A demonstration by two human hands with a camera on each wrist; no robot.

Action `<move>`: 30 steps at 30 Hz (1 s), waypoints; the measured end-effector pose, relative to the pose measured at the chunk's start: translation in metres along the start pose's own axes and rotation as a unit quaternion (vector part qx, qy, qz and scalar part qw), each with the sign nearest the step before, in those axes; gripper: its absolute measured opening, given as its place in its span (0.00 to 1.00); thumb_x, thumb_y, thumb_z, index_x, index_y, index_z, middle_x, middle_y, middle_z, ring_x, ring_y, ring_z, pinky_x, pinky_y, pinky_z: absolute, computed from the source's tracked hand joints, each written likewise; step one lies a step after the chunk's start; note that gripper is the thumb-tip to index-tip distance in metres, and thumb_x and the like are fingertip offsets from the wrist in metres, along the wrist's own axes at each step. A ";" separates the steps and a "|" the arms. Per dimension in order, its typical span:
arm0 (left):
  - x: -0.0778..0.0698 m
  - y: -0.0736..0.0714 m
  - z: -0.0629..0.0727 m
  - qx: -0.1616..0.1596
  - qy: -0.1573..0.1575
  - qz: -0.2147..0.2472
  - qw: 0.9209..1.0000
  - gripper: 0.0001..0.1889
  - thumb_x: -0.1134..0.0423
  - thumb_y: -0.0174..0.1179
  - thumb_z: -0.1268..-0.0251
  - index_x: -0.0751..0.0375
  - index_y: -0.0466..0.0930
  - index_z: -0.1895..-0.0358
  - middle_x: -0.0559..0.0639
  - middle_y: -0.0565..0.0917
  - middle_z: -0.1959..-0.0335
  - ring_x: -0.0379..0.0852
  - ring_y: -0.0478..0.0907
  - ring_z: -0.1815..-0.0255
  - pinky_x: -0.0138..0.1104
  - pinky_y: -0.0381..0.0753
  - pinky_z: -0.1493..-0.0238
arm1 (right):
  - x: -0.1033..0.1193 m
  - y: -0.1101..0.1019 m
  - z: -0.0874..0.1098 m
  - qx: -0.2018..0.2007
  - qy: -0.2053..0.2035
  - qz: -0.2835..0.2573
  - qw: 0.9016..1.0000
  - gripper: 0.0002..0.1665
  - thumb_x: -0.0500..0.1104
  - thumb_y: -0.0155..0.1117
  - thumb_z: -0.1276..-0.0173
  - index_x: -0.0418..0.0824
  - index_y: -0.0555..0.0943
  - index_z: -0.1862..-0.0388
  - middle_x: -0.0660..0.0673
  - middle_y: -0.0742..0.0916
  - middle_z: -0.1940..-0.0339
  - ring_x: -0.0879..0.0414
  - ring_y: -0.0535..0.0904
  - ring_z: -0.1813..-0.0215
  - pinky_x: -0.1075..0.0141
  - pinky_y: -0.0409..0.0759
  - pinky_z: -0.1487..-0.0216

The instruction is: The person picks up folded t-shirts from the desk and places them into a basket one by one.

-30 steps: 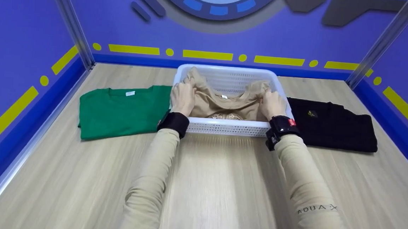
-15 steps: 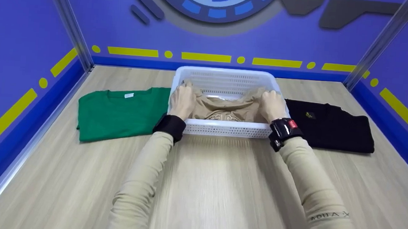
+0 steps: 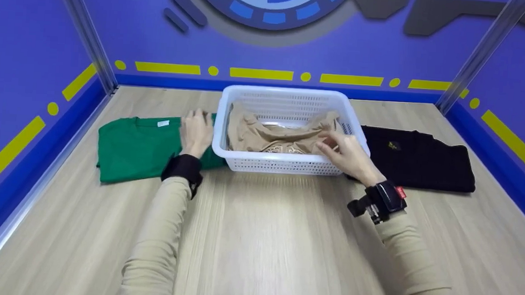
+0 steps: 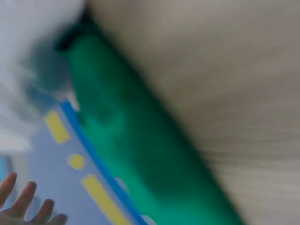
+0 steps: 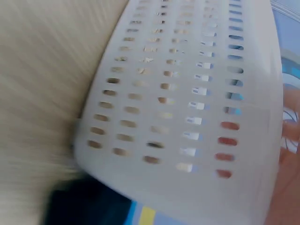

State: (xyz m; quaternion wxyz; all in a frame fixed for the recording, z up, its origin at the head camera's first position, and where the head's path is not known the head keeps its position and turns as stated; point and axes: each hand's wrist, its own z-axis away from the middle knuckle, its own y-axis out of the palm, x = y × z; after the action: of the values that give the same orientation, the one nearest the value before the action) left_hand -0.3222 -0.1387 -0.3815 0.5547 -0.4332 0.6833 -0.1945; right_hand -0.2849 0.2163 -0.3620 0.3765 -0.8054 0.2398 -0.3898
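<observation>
A beige garment with a pale pattern lies bunched in the white perforated basket. My left hand is out of the basket on its left, over a folded green T-shirt, holding nothing. Its spread fingers show at the lower left of the left wrist view. My right hand reaches across the basket's front right rim, thumb and fingers apart and fingertips close to the beige cloth. The basket wall covers much of that hand in the right wrist view.
A folded black shirt lies right of the basket, close against it. Wooden tabletop spreads in front. Blue panels enclose the back and both sides.
Both hands pressed the beige garment down into the basket and then let go of it. My left hand has moved left, out of the basket; my right hand has turned and drawn back.
</observation>
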 end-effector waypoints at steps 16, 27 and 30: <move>0.059 -0.014 0.025 0.261 -0.107 -0.153 0.947 0.40 0.36 0.48 0.34 0.52 0.50 0.25 0.69 0.43 0.24 0.78 0.33 0.27 0.78 0.43 0.42 | 0.001 0.011 0.013 0.052 -0.014 0.029 0.998 0.16 0.50 0.74 0.46 0.41 0.87 0.63 0.46 0.90 0.67 0.53 0.85 0.67 0.59 0.80 0.63; 0.035 -0.025 0.038 0.332 -0.091 -0.221 0.913 0.43 0.37 0.49 0.34 0.54 0.43 0.24 0.70 0.41 0.24 0.84 0.44 0.31 0.73 0.62 0.47 | 0.001 0.006 0.015 0.048 0.009 0.040 0.998 0.18 0.53 0.74 0.47 0.42 0.87 0.63 0.46 0.90 0.66 0.53 0.84 0.66 0.59 0.78 0.62; 0.029 -0.028 0.046 0.352 -0.087 -0.218 0.906 0.44 0.38 0.51 0.35 0.53 0.43 0.23 0.71 0.40 0.24 0.83 0.45 0.31 0.72 0.64 0.46 | 0.001 0.005 0.014 0.050 0.015 0.039 0.998 0.18 0.54 0.74 0.47 0.43 0.88 0.64 0.47 0.90 0.67 0.54 0.82 0.67 0.61 0.77 0.63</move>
State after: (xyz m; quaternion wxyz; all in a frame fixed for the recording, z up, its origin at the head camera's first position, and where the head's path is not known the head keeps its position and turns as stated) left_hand -0.2688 -0.1677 -0.3917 0.6722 -0.3633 0.4080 -0.4998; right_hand -0.2734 0.2188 -0.3710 0.4275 -0.7695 0.2575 -0.3985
